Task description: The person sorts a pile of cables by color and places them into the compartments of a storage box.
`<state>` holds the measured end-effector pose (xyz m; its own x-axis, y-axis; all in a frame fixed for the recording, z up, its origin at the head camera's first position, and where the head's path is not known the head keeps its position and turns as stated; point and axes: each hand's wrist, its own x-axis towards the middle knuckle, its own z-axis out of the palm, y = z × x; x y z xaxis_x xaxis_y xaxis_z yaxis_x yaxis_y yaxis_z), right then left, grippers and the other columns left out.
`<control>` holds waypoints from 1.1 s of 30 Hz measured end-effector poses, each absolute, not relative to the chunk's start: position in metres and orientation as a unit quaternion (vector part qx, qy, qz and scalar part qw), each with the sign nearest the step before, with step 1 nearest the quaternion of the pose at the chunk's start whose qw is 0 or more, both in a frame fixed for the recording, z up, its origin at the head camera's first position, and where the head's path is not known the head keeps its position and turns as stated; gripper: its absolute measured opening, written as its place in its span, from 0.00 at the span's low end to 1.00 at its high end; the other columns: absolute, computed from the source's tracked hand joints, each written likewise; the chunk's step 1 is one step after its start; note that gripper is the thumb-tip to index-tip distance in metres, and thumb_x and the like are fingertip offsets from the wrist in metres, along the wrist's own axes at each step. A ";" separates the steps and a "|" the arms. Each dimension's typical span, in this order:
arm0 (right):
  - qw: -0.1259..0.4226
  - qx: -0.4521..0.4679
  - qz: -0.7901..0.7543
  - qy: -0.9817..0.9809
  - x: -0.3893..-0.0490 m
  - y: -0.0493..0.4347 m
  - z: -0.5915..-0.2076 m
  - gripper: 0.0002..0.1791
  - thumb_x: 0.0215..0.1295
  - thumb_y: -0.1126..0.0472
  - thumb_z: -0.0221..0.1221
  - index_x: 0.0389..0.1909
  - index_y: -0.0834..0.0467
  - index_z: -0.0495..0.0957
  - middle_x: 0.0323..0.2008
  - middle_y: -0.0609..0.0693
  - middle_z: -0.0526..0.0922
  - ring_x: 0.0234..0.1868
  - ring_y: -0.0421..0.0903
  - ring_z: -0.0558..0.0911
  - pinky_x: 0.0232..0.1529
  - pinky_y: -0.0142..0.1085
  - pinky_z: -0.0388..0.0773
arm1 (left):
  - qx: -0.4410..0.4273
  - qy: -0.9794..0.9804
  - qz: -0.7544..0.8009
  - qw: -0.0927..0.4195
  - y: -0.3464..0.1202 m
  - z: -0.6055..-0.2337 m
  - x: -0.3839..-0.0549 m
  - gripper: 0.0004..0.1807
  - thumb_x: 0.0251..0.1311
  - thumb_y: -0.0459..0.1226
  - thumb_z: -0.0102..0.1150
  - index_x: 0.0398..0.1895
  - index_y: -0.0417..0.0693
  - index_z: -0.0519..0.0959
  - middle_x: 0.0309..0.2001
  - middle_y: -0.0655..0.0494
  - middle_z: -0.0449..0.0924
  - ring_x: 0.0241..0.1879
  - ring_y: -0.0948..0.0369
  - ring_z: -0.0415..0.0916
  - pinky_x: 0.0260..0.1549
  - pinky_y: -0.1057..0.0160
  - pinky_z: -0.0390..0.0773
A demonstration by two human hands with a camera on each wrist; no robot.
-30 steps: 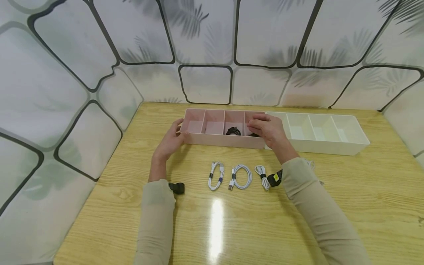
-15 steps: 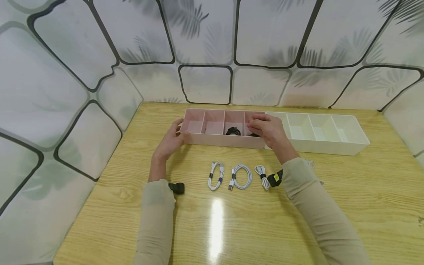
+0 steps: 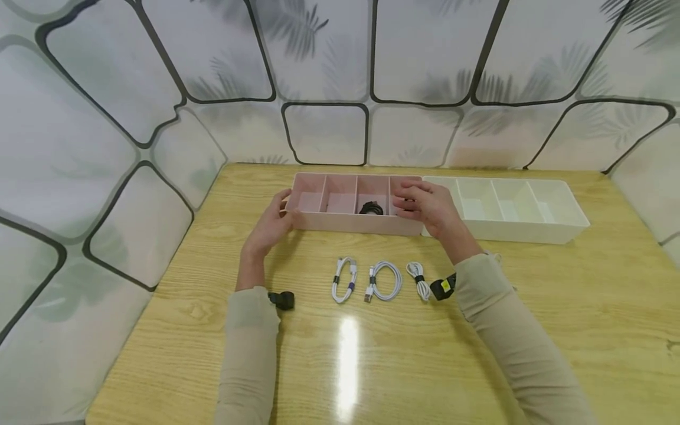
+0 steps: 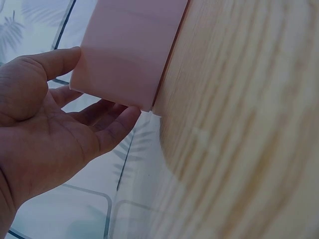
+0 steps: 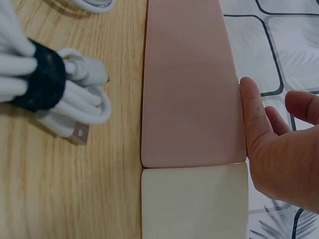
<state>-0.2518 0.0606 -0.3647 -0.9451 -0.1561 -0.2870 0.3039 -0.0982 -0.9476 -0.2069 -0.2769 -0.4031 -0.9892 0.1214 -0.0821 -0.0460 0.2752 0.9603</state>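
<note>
Pink box (image 3: 356, 223), mid-frame on bench (image 3: 297, 348), abuts white box (image 3: 523, 233) at centre right, apparently forming one row. Left grip (image 3: 269, 227) spread against pink box's left end, presumably steadying; right grip (image 3: 434, 209) relaxed, seemingly empty, at its rightmost compartment (image 3: 395, 188).

The pink four-compartment box (image 3: 356, 223) stands upright on the table (image 3: 175, 354); in its third compartment from left lies a coiled black cable (image 3: 371, 208).
</note>
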 end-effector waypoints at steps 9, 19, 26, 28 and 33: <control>0.162 0.045 -0.755 0.634 -0.246 0.071 -0.367 0.26 0.75 0.62 0.52 0.71 0.64 0.66 0.46 0.50 0.84 0.44 0.46 0.86 0.40 0.36 0.84 | 0.013 0.805 0.589 0.072 -0.276 -0.401 -0.206 0.35 0.76 0.37 0.44 0.80 0.45 0.43 0.75 0.34 0.51 0.72 0.40 0.55 0.63 0.40 0.64; 0.161 0.027 -0.749 0.642 -0.236 0.089 -0.357 0.28 0.75 0.58 0.54 0.71 0.64 0.65 0.63 0.58 0.77 0.48 0.47 0.85 0.41 0.35 0.83 | 0.009 0.803 0.590 0.082 -0.275 -0.397 -0.205 0.36 0.77 0.39 0.44 0.80 0.47 0.42 0.76 0.34 0.48 0.73 0.40 0.52 0.64 0.39 0.62; 0.164 0.017 -0.749 0.642 -0.228 0.105 -0.360 0.30 0.75 0.59 0.54 0.73 0.64 0.62 0.53 0.52 0.81 0.43 0.43 0.86 0.44 0.36 0.83 | 0.006 0.802 0.590 0.093 -0.268 -0.377 -0.195 0.36 0.76 0.36 0.44 0.79 0.38 0.41 0.74 0.29 0.47 0.72 0.37 0.51 0.65 0.38 0.61; 0.161 0.016 -0.749 0.642 -0.226 0.109 -0.361 0.29 0.75 0.59 0.54 0.73 0.65 0.62 0.51 0.50 0.82 0.45 0.43 0.86 0.44 0.35 0.83 | 0.008 0.801 0.592 0.094 -0.268 -0.378 -0.195 0.36 0.76 0.37 0.44 0.79 0.38 0.41 0.74 0.29 0.46 0.72 0.37 0.51 0.65 0.38 0.61; 0.156 0.007 -0.751 0.642 -0.221 0.120 -0.364 0.29 0.75 0.59 0.53 0.72 0.66 0.62 0.51 0.49 0.85 0.46 0.44 0.86 0.42 0.35 0.83 | 0.017 0.802 0.590 0.088 -0.273 -0.392 -0.201 0.36 0.76 0.36 0.44 0.80 0.44 0.41 0.75 0.31 0.47 0.72 0.38 0.52 0.64 0.38 0.61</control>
<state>-0.2209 0.1201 -0.3638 -0.9514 -0.2245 -0.2107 0.2430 -0.1273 -0.9616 -0.2015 -0.2732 -0.3916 -0.9839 0.1306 -0.1217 -0.0773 0.3026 0.9500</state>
